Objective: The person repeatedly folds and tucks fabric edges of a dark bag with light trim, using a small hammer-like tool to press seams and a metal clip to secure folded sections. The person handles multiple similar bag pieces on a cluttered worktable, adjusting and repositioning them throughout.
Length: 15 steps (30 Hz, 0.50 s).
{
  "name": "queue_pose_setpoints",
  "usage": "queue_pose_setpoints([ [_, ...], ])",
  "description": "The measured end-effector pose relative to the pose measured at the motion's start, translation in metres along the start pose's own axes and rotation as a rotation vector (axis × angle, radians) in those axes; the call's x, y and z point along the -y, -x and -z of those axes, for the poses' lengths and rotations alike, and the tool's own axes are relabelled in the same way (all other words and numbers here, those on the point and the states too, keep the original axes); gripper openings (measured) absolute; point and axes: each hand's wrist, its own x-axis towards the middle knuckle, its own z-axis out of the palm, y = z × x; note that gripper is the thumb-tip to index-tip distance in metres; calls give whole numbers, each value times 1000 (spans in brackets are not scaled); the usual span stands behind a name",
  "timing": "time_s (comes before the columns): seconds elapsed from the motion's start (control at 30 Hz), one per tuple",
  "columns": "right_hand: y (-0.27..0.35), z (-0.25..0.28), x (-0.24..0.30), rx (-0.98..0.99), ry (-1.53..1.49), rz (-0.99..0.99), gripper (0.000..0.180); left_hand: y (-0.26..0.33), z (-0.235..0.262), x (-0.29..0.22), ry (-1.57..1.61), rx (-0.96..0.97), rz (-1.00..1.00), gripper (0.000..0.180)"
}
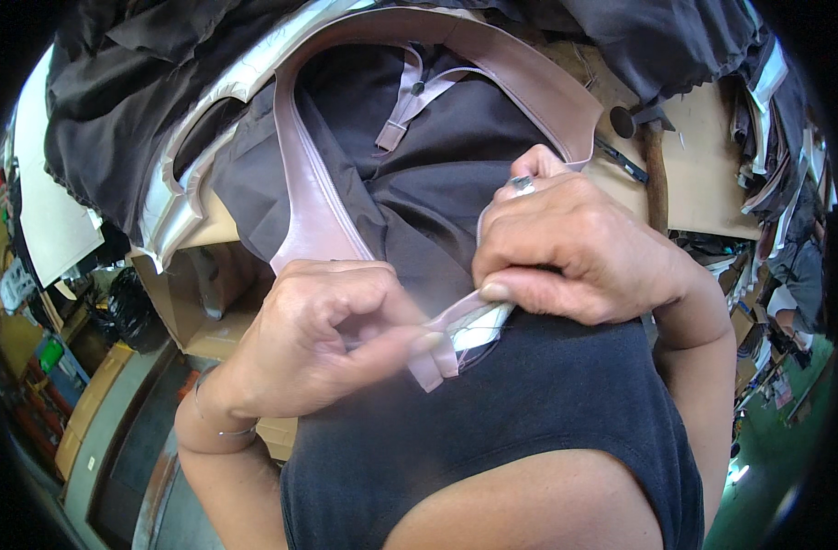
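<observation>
A pink leather-like strip (pixel 457 312) stretches between my two hands in front of my dark top. My left hand (pixel 332 339) is closed, with thumb and finger pinching the strip close to its folded, loose-hanging end. Higher up, my right hand (pixel 575 243) grips the strip between thumb and curled fingers. A pale, shiny piece shows beneath the strip there. Beyond my hands lies a wide pink band (pixel 309 206), curving in a loop with a zipper along its inner edge. Black fabric (pixel 437 192) fills the loop. A pink zipper end tab (pixel 393 136) rests on that fabric.
A hammer (pixel 656 170) with a wooden handle lies right of the loop, beside a slim dark tool (pixel 621 159). Black cloth (pixel 144 82) is heaped at the far left, near a pale cut-out piece (pixel 176 188). A cardboard box (pixel 167 298) stands below the worktop.
</observation>
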Motion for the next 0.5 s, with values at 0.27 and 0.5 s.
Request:
queue_pose_setpoints([
  [0.27, -7, -4, 10, -37, 30, 29, 12, 0, 3, -1, -57, 19, -61, 5],
  [0.5, -8, -7, 4, -26, -124, 18, 12, 0, -1, 2, -125, -5, -124, 6],
])
